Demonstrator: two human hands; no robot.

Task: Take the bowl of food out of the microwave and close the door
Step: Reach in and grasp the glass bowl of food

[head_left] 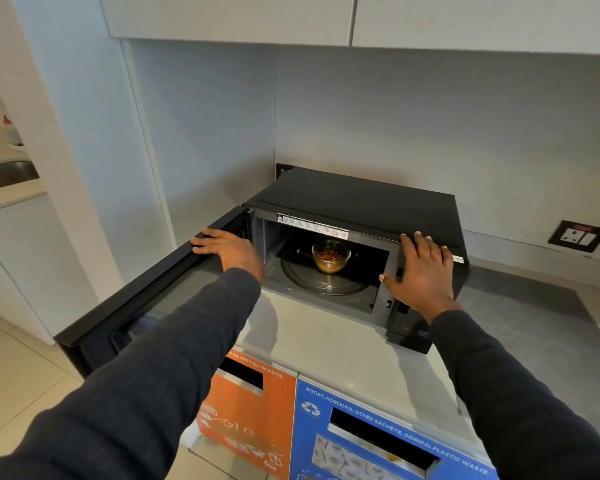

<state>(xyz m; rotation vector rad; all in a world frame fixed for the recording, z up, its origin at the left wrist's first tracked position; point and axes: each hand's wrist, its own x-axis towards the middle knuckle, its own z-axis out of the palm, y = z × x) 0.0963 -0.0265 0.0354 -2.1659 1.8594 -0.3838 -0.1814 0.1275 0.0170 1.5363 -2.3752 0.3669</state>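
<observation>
A black microwave [361, 199] stands on a grey counter in the corner, its door [136, 306] swung wide to the left. Inside, a small clear glass bowl [330, 255] of orange-brown food sits on the round glass turntable [312, 282]. My left hand [227, 249] rests flat on the door's top edge near the hinge, fingers spread. My right hand [423, 271] lies against the microwave's front right panel, fingers over its top corner. Neither hand touches the bowl.
The grey counter [326, 341] runs in front of and to the right of the microwave. Below its edge stand an orange waste bin [257, 410] and a blue one [378, 438]. A wall socket [578, 235] sits at the right. White cabinets hang overhead.
</observation>
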